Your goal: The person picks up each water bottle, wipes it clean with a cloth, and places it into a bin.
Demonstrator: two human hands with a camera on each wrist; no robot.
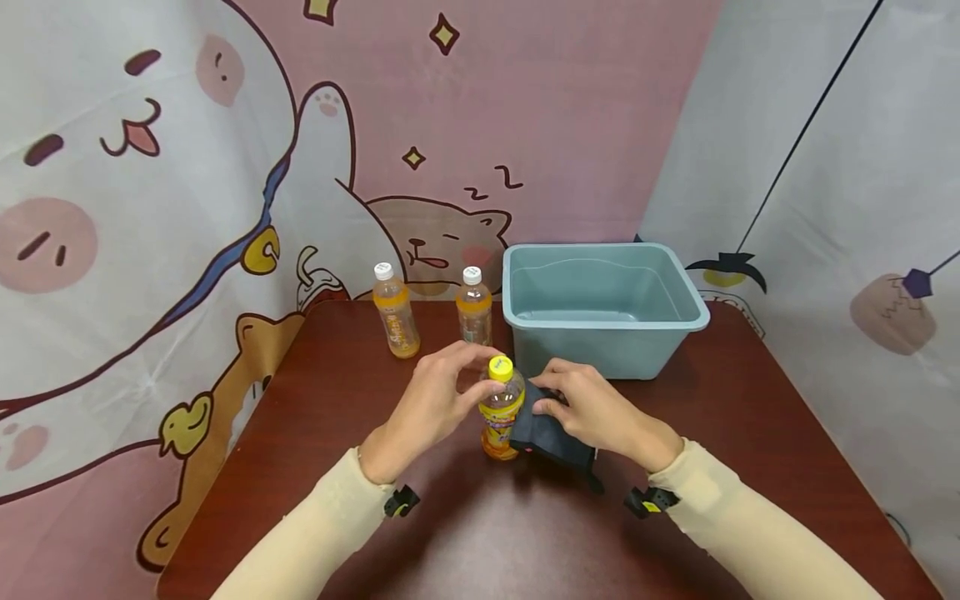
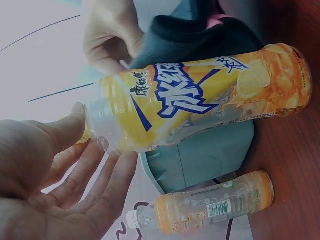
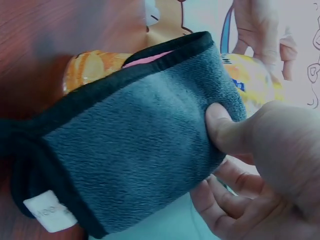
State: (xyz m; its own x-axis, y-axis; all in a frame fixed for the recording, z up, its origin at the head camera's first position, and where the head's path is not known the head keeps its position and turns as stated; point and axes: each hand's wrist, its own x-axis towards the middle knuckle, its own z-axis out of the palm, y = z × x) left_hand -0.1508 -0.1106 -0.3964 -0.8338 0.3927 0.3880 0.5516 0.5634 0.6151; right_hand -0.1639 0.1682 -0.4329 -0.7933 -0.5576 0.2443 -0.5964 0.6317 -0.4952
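Observation:
A clear plastic drink bottle (image 1: 501, 417) with a yellow cap and yellow-orange label stands upright on the table. My left hand (image 1: 433, 393) pinches it at the cap and neck, thumb on the near side. In the left wrist view, the left fingers (image 2: 107, 175) curl behind the bottle's neck. A folded dark grey cloth (image 3: 135, 145) with black edging and a white tag is held by my right hand (image 1: 588, 404) between thumb and fingers. It lies against the bottle's right side, covering part of the label. A bit of pink shows inside its fold.
Two white-capped bottles with orange labels stand at the back: one bottle (image 1: 396, 312) further left, the other bottle (image 1: 474, 308) just behind my left hand. A blue-grey plastic bin (image 1: 600, 350) sits at the back right of the brown table (image 1: 322, 417). A printed curtain hangs behind.

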